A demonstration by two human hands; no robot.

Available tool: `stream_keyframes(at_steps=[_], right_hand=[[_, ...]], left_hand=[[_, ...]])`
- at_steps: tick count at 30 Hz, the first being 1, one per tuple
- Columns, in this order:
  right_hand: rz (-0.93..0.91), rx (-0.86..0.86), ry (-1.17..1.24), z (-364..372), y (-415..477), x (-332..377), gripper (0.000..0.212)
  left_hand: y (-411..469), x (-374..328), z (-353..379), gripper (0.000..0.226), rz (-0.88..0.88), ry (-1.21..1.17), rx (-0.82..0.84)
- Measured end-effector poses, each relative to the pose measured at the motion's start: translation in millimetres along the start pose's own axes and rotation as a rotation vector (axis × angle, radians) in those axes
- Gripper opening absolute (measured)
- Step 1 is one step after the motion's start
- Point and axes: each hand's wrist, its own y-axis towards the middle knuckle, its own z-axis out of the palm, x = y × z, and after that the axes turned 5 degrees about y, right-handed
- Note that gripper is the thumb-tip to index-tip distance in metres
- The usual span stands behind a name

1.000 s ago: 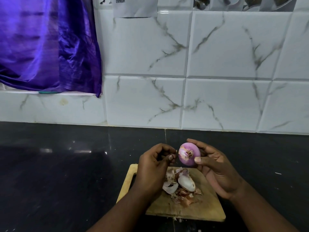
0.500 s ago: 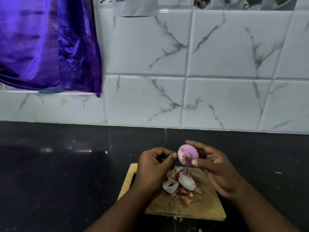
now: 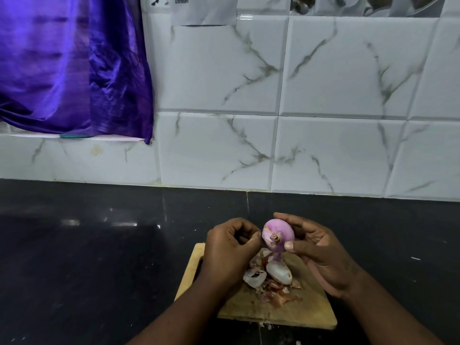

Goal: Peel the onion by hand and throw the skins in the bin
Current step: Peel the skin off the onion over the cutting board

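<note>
A purple onion point(image 3: 280, 232), root end facing me, is held above a wooden cutting board point(image 3: 308, 310). My right hand point(image 3: 321, 255) grips it from the right, thumb on its lower front and fingers behind. My left hand point(image 3: 229, 252) is curled at the onion's left side, with thumb and forefinger pinching at its skin edge. A pile of peeled skins point(image 3: 271, 277) lies on the board below, pale curved pieces on top and brown papery bits underneath. No bin is in view.
The board lies on a black stone counter point(image 3: 99, 257) near its front edge. A white marble-patterned tiled wall point(image 3: 323, 108) rises behind. A purple cloth point(image 3: 69, 66) hangs at the upper left. Small skin scraps point(image 3: 266, 326) lie just off the board's front.
Both hands and the onion have dropped slightly toward the board. The onion has turned a little in my right hand, and my left fingertips have closed in on its left edge.
</note>
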Motion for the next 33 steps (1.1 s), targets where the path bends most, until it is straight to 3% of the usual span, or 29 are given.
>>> stream_keyframes(at_steps=[12, 21, 24, 29, 33], right_hand=[[-0.021, -0.015, -0.063, -4.4, 1.1, -1.6, 0.054], [0.005, 0.003, -0.010, -0.8, 0.7, -2.3, 0.055], [0.013, 0.002, 0.013, -0.4, 2.0, -1.8, 0.060], [0.024, -0.014, -0.026, -1.8, 2.9, -3.0, 0.048], [0.032, -0.023, -0.060, -1.5, 2.7, -3.9, 0.046]], left_hand=[[0.5, -2.4, -1.0, 0.012, -0.046, -0.123, 0.040], [0.7, 0.6, 1.9, 0.021, -0.043, 0.031, 0.025], [0.7, 0.2, 2.0, 0.033, 0.030, 0.074, -0.005], [-1.6, -6.9, -3.2, 0.012, 0.255, 0.117, -0.054], [0.9, -2.1, -4.6, 0.017, 0.363, 0.232, -0.051]])
